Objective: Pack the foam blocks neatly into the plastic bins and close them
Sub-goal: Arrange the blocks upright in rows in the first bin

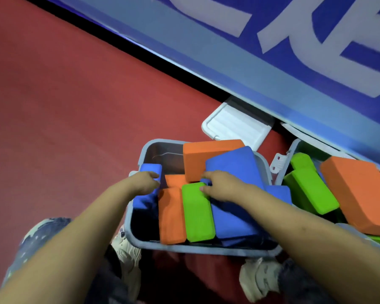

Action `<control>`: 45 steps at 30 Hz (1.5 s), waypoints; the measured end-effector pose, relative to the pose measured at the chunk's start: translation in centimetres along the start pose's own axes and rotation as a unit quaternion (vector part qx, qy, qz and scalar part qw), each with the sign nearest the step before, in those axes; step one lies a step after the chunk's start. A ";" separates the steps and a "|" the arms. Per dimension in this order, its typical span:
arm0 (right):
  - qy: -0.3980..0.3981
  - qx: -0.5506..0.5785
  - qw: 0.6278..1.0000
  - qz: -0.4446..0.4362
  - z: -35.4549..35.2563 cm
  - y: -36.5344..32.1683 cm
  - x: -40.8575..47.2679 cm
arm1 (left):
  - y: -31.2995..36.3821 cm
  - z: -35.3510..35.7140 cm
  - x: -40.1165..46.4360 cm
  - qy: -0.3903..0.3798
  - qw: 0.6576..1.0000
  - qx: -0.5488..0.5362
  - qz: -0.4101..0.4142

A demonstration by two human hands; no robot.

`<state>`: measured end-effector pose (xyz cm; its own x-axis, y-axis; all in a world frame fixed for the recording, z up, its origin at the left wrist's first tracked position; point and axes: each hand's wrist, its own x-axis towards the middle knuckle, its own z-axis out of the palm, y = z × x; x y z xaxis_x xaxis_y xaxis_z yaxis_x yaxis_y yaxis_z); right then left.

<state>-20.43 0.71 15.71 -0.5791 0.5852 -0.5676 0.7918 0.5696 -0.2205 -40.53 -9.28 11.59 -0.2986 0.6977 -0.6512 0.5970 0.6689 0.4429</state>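
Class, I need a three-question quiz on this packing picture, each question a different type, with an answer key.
1. True or false: the white lid is shut on the near bin.
2. Which block does the left hand touch? A) green B) blue C) orange
3. Fill in: the right hand rests where the large blue block meets the upright ____ block.

Key: 1 false, the lid lies on the red floor behind the bin; 2 B, the small blue block at the bin's left wall; 3 green.

Single head view, steep downward, close over bin (140, 154) on red floor (75, 106); frame tilted, possibly wide-angle distortion.
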 end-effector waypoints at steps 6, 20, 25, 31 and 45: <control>0.039 0.059 0.997 -0.006 -2.0 -1.3 9.1 | -0.7 -2.1 4.4 0.091 0.993 -0.077 0.009; -0.059 -0.196 0.977 0.062 -3.9 5.5 20.3 | 0.1 -0.5 11.0 0.010 0.980 0.196 -0.018; -0.052 -0.185 0.981 0.040 -4.8 5.6 20.2 | 0.0 -2.0 11.0 -0.053 0.982 0.180 -0.002; 0.078 -0.091 0.990 -0.070 -8.0 3.1 16.8 | 1.0 -4.0 10.6 -0.043 0.954 -0.295 -0.046; 0.414 -0.101 0.853 -0.303 -7.4 -1.2 13.6 | -0.4 -7.6 5.8 -0.082 0.602 -0.789 -0.093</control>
<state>-30.65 12.30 14.16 -0.8748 0.3076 0.3744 0.2973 0.9508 -0.0866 -48.21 -3.55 12.33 -0.0955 0.6246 -0.7751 -0.9241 0.2338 0.3023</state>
